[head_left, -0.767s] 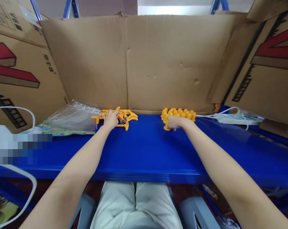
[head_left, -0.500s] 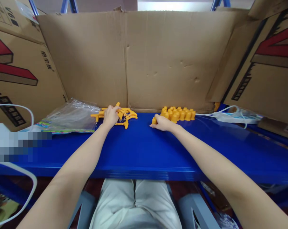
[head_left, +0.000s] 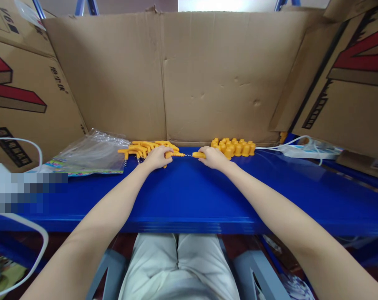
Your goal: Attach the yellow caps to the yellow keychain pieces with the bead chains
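Note:
My left hand (head_left: pixel 157 158) is closed on a yellow ribbed stick piece (head_left: pixel 174 154) taken from the pile of yellow stick pieces (head_left: pixel 142 148) at the back left of the blue table (head_left: pixel 192 196). My right hand (head_left: pixel 211 157) is closed on a small yellow cap (head_left: pixel 197 155), just left of the cluster of yellow caps (head_left: pixel 234 147). The stick's tip and the cap point at each other over the table's middle, a short gap apart, with a thin metal bit showing between them.
A cardboard wall (head_left: pixel 189 75) rises straight behind the piles. A clear plastic bag (head_left: pixel 91 153) lies at the left. A white power strip with cords (head_left: pixel 304 151) sits at the right. White cable (head_left: pixel 26 250) loops at the lower left. My knees are under the table edge.
Both hands left their piles and came together at the middle. The left now carries a stick piece to the right, and the right brought a cap to the left.

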The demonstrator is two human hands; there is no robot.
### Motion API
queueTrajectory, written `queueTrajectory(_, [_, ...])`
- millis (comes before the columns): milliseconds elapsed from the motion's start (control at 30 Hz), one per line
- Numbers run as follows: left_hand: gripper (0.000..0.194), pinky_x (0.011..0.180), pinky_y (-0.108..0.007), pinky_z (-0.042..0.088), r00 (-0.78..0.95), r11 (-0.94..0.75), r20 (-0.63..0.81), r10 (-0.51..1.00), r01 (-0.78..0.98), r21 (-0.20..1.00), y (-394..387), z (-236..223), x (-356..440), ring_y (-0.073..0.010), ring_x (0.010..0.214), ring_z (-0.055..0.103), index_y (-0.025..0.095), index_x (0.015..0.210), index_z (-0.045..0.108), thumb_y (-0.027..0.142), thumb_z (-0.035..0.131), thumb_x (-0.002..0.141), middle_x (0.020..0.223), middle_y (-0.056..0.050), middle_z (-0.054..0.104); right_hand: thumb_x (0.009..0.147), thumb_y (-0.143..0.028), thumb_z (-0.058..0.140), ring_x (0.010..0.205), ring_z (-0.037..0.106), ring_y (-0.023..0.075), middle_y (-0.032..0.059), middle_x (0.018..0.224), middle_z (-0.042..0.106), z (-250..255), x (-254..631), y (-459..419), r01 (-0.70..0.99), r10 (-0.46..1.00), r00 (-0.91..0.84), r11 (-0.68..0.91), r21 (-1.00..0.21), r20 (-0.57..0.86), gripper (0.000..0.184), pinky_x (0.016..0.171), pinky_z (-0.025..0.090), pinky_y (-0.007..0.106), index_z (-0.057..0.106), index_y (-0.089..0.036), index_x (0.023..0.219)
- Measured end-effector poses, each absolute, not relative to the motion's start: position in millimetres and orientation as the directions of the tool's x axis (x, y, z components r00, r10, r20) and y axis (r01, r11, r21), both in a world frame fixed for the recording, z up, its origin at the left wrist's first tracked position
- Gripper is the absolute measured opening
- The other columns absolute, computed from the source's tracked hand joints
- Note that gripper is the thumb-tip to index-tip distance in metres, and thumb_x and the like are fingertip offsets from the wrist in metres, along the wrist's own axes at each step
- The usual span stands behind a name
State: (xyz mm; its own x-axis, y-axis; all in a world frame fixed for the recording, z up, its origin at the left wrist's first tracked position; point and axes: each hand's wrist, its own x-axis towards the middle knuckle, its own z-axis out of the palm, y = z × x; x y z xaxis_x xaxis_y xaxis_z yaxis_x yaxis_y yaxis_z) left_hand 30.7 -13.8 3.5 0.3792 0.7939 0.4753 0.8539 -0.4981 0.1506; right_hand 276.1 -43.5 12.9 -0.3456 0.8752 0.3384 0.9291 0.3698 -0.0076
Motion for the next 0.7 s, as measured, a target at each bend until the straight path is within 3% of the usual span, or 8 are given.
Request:
queueTrajectory(233, [0.038, 0.087, -0.032, 0.047, 0.393, -0.504, 0.441, 0.807, 0.848, 0.166, -16.2, 3.5, 33.1, -0.0210, 0.090, 0.063, 0.021, 0.106, 0.071, 0.025, 0.058, 0.070, 0.097, -0.003, 0.071, 0.085, -0.019, 0.056, 0.104, 0.062, 0.0258, 0.0107, 0.115, 0.064, 10.2, 280.8, -39.1, 0.940, 0.894, -0.337, 0.336, 0.056, 0.294, 0.023, 0.086, 0.043, 0.035, 0.062, -0.017, 0.107])
queueTrajectory(700, [0.034, 0.071, -0.029, 0.047, 0.366, -0.493, 0.453, 0.813, 0.847, 0.200, -16.0, 2.9, 32.1, -0.0193, 0.076, 0.063, 0.020, 0.101, 0.072, 0.028, 0.058, 0.071, 0.080, -0.002, 0.069, 0.082, -0.012, 0.061, 0.107, 0.060, 0.0204, 0.0091, 0.114, 0.065, 5.9, 286.3, -27.6, 0.821, 0.808, -0.479, 0.551, -0.152, 0.342, 0.032, 0.096, 0.042, 0.029, 0.064, -0.016, 0.114])
